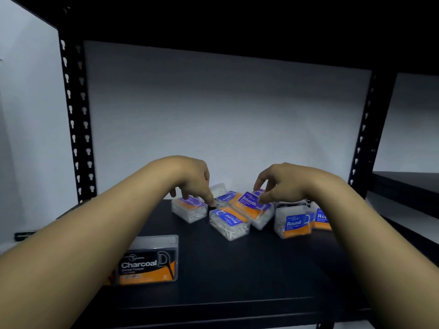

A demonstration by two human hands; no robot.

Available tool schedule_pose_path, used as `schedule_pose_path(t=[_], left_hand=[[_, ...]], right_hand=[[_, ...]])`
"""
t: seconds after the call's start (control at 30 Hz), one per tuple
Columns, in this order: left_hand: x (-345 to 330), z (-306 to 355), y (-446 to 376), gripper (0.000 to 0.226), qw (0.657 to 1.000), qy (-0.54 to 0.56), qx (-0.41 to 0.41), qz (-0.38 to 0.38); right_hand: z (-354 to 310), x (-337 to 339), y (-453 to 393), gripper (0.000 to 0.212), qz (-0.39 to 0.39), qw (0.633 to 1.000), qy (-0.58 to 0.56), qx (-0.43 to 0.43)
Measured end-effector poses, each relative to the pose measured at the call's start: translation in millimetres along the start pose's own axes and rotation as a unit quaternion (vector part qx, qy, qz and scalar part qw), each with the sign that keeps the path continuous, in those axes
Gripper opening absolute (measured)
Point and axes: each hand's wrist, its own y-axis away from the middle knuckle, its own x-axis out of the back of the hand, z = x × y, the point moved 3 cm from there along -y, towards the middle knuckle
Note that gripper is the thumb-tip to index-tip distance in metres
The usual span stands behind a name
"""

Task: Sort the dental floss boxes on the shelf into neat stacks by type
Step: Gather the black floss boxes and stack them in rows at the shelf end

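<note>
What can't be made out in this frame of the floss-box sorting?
- Head view: the box under the left hand shows only part of its label; the fingers cover the rest.
- The rightmost Round box is partly hidden by the right forearm.
- Small print on the Charcoal box is blurred.
- A dark box behind the upright Round box: type unreadable.

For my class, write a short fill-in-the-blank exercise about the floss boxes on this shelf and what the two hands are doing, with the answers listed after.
1. The box nearest the camera, set apart from the cluster, is labelled ____.
2. The right hand touches the tilted box labelled ____.
3. The left hand reaches down beside a clear box at the ____ end of the cluster.
4. The shelf board is ____ in colour.

Answers: Charcoal; Smooth; left; black
</note>
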Motion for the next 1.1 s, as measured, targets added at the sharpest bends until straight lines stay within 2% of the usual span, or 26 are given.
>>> schedule_pose_path(t=[0.17, 0.33, 0.63, 0.83, 1.1], left_hand=[[-0.3, 44.5, -4.5, 0.049, 1.0, -0.022, 0.012, 0.005], [-9.4, 87.4, -8.2, 0.046, 0.996, -0.067, 0.002, 0.063], [-37.6, 141.7, -29.7, 0.037, 0.993, -0.025, -0.035, 0.108], [-45.7, 172.4, -61.5, 0.034, 0.983, 0.002, -0.074, 0.17], [-65.6, 181.0, -97.2, 0.03, 0.981, 0.016, -0.111, 0.16]], right_hand=[[40.0, 4.7, 1.7, 0.035, 0.006, 1.0, -0.016, 0.017], [79.7, 6.5, 0.7, 0.029, 0.013, 0.999, -0.03, 0.026], [125.1, -5.3, -11.7, 0.028, 0.014, 0.998, -0.046, 0.037], [147.6, -0.3, -26.4, 0.023, 0.048, 0.997, -0.048, 0.045], [184.0, -5.3, -35.5, 0.025, 0.093, 0.993, -0.053, 0.039]])
